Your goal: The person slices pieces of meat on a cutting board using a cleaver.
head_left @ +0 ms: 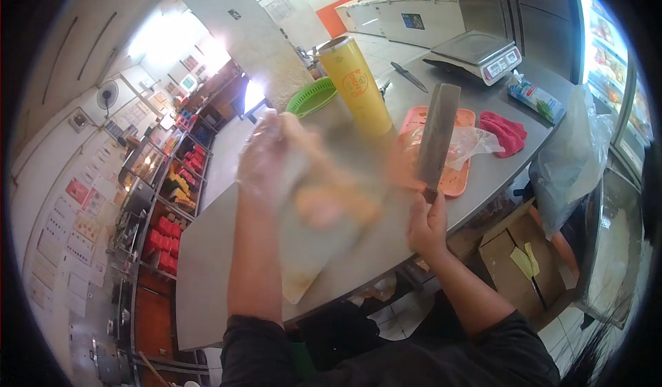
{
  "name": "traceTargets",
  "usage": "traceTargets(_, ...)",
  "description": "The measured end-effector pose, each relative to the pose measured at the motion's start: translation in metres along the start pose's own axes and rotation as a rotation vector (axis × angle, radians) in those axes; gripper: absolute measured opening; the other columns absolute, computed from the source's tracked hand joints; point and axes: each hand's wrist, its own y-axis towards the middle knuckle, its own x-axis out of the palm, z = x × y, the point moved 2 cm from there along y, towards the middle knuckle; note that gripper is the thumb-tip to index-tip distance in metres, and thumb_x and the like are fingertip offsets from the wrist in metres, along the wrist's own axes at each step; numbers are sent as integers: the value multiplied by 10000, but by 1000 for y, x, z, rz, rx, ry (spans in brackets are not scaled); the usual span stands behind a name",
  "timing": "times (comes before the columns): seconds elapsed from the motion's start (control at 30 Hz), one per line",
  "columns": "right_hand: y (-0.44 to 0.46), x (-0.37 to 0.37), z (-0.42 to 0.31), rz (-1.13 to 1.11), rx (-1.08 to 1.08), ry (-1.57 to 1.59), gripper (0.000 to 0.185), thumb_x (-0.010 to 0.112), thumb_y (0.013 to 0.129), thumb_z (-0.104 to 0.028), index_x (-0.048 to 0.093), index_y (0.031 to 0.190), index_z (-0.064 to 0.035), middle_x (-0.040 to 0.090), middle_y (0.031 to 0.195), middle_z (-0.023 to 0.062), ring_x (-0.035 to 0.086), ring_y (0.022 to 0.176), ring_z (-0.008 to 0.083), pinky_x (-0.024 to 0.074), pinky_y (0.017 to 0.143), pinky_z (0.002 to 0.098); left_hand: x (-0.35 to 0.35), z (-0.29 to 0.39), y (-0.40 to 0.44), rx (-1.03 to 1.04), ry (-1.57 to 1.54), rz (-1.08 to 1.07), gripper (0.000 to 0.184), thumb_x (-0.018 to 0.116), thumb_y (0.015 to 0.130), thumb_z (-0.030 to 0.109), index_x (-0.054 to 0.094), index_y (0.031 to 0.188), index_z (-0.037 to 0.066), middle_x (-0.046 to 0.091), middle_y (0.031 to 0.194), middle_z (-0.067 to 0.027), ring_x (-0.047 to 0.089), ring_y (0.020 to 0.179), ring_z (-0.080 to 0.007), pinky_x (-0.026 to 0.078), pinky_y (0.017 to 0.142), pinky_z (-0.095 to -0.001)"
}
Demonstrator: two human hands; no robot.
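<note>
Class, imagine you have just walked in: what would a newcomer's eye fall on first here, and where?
Probably the big cleaver, held blade up in the right hand's grip, right of centre. Next, the tall yellow roll standing farther back on the grey table. Left of centre, the left hand in clear plastic may draw the eye too, near a pale orange blur too smeared to name.
</note>
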Motion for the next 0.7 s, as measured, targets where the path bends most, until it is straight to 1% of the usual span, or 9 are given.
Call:
traceTargets(0.13, 0, -4, 7, -13, 23, 17, 205, 514, 1138, -234, 444, 1244, -72, 515, 771, -9, 481, 498, 60, 433, 446, 243, -35, 49, -11, 29, 52, 42, 194, 692, 1054, 261, 651, 1110, 80, 694, 1002, -71, 685, 923, -218, 594, 913, -468)
traceTargets(0.2, 1, -5, 8, -28, 26, 27, 214, 518, 1138, -243, 445, 1249, -76, 518, 787, -8, 481, 499, 60, 432, 446, 242, -58, 72, -26, 94, -62, 319, 216, 707, 1046, 258, 649, 1142, 74, 691, 999, -66, 700, 921, -226, 606, 915, -458)
traceTargets(0.37, 0, -1, 0, -18, 25, -6, 203, 515, 1139, -251, 449, 1234, -84, 511, 777, -16, 477, 499, 56, 430, 443, 241, -75, 115, -74, 103, 171, 274, 242, 692, 1054, 234, 658, 1191, 38, 708, 1016, -73, 708, 910, -210, 631, 824, -389)
traceTargets(0.43, 0, -2, 1, -35, 15, -28, 196, 512, 1140, -249, 451, 1230, -86, 508, 775, -18, 476, 498, 54, 427, 441, 239, -81, 119, -87, 109, 236, 284, 111, 643, 1055, 184, 699, 1078, 91, 713, 1048, -88, 724, 899, -244, 644, 751, -412)
traceTargets(0.5, 1, -1, 3, -9, 30, -19, 174, 509, 1141, -236, 457, 1218, -89, 501, 766, -22, 467, 492, 52, 419, 437, 234, -90, 116, -97, 101, 300, 288, 99, 645, 1052, 179, 700, 1069, 98, 713, 1070, -84, 724, 886, -241, 645, 758, -400)
traceTargets(0.57, 1, 0, 3, -10, 39, -13, 172, 509, 1141, -235, 458, 1215, -88, 497, 759, -23, 463, 490, 51, 415, 434, 232, -110, 105, -104, -15, 240, 288, 67, 657, 1039, 147, 698, 1062, 99, 717, 1073, -90, 728, 888, -234, 647, 769, -389)
traceTargets(0.6, 1, 1, 2, 0, 40, -10, 170, 508, 1142, -234, 459, 1212, -87, 492, 753, -24, 459, 488, 51, 411, 431, 230, -107, 97, -104, -10, 163, 200, 73, 663, 1021, 86, 702, 1079, 104, 725, 1093, -95, 739, 917, -236, 649, 789, -370)
traceTargets(0.63, 1, 2, 1, 1, 41, -13, 170, 508, 1142, -234, 459, 1212, -87, 492, 753, -24, 459, 488, 51, 411, 431, 230, -110, 91, -104, -12, 160, 201, 73, 663, 1021, 86, 702, 1079, 104, 725, 1093, -95, 739, 917, -236, 649, 789, -370)
traceTargets(0.7, 1, 2, -2, -1, 35, -21, 179, 513, 1141, -237, 460, 1206, -79, 489, 740, -23, 455, 485, 53, 410, 428, 231, -122, 75, -105, -33, 275, 215, 70, 714, 1002, 138, 695, 1058, 101, 720, 1057, -82, 712, 976, -204, 621, 867, -344)
